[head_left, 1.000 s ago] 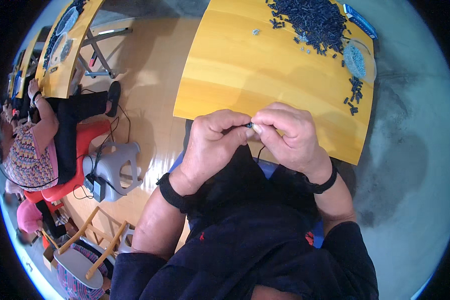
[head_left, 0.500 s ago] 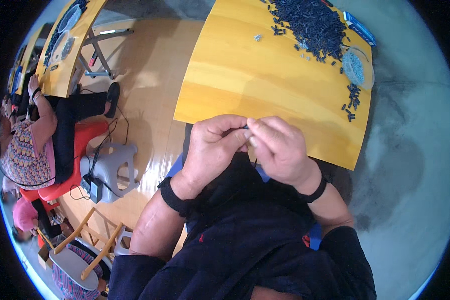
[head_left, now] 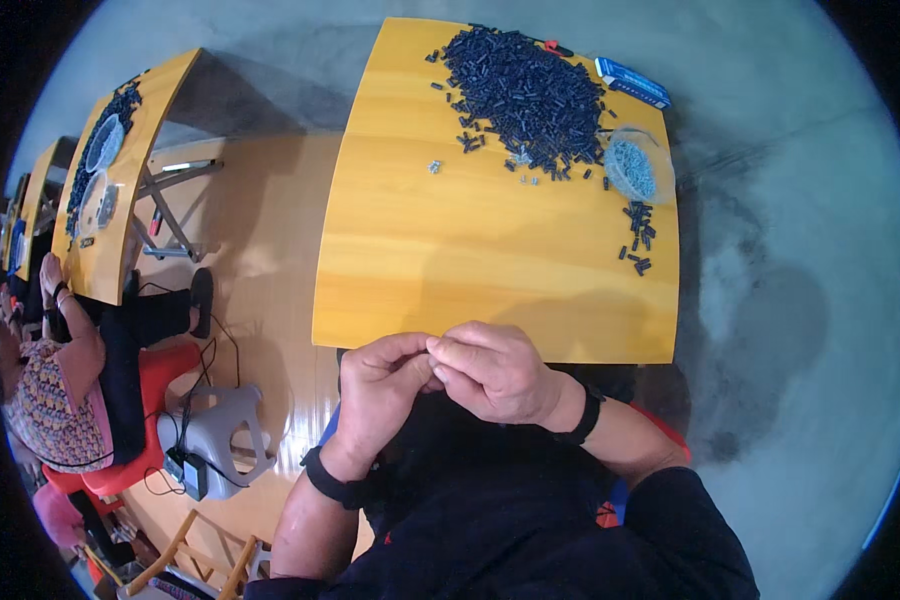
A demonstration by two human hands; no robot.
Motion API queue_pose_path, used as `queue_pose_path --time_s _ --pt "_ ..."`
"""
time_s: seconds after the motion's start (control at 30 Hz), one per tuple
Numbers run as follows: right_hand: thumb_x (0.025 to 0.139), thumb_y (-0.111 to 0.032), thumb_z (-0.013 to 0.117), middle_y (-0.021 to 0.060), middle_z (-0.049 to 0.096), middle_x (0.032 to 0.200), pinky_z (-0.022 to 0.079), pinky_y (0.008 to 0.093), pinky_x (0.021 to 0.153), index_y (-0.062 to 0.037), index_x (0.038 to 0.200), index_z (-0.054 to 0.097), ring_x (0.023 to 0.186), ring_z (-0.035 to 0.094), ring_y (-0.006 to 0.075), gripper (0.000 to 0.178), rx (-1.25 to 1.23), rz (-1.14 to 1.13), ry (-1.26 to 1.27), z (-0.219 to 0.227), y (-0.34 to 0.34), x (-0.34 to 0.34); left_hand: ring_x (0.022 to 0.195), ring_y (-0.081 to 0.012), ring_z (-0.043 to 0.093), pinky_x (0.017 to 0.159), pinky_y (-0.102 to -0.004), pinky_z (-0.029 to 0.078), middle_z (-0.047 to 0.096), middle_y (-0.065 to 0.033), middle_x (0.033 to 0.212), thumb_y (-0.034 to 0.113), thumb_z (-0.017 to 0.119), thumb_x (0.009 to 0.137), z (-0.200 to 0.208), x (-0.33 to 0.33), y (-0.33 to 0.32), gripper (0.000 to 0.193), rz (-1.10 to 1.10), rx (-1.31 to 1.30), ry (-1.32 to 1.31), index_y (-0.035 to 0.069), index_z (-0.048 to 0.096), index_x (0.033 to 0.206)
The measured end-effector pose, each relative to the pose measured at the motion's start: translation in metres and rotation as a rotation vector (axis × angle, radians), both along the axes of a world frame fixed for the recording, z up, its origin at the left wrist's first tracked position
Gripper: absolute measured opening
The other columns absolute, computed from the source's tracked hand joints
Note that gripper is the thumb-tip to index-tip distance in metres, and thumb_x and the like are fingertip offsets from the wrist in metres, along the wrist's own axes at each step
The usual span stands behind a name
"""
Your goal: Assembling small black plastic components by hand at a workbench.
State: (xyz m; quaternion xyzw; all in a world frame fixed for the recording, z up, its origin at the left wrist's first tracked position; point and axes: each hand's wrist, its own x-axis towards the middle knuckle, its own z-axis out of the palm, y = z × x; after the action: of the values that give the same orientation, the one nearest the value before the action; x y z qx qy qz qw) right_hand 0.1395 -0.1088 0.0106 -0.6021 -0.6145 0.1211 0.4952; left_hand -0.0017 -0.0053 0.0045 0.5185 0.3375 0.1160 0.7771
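My left hand (head_left: 382, 388) and my right hand (head_left: 498, 375) meet just off the near edge of the yellow table (head_left: 400, 270). Thumbs and fingers of both are pinched together at one spot, fingertips touching. Whatever lies between them is hidden by the fingers. Across the tabletop, toward the far side, spreads a heap of small black cylindrical pieces (head_left: 530, 95). To its right a clear round bowl (head_left: 660, 150) holds many small silvery metal parts (head_left: 630, 170). A smaller group of black pieces (head_left: 642, 235) lies on the near side of the bowl.
A blue and white box (head_left: 632, 82) and a red and black tool (head_left: 558, 47) lie at the far right. Few small silvery parts (head_left: 434, 167) sit left of the heap. At left, another person (head_left: 55, 400) sits at a second table, near a grey stool (head_left: 215, 440) with cables.
The view has tilted up, so table and hands appear lower. My hands stay pinched together; a dark speck seen between the fingertips before is now hidden.
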Motion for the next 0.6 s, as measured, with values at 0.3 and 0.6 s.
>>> queue_pose_path --time_s 0.3,0.6 --pt "0.085 -0.011 0.059 0.0168 0.063 0.082 0.051 0.0442 0.068 -0.0041 0.091 0.065 0.078 0.064 0.0353 0.011 -0.328 -0.366 -0.259 -0.032 0.04 0.119 0.071 -0.0131 0.067 0.066 -0.024 0.056 0.069 -0.0087 0.085 -0.003 0.068 0.086 0.0 -0.006 0.0 0.014 -0.001 0.082 -0.015 -0.004 0.067 0.1" --pt "0.085 -0.011 0.057 0.0169 0.065 0.084 0.051 0.0467 0.071 -0.0059 0.087 0.07 0.081 0.064 0.0371 0.013 -0.505 -0.509 -0.451 -0.06 0.066 0.188 0.075 -0.0138 0.067 0.069 -0.0248 0.057 0.069 -0.0092 0.087 -0.004 0.067 0.087 -0.008 -0.002 0.0 0.013 -0.015 0.156 -0.004 -0.004 0.067 0.1"
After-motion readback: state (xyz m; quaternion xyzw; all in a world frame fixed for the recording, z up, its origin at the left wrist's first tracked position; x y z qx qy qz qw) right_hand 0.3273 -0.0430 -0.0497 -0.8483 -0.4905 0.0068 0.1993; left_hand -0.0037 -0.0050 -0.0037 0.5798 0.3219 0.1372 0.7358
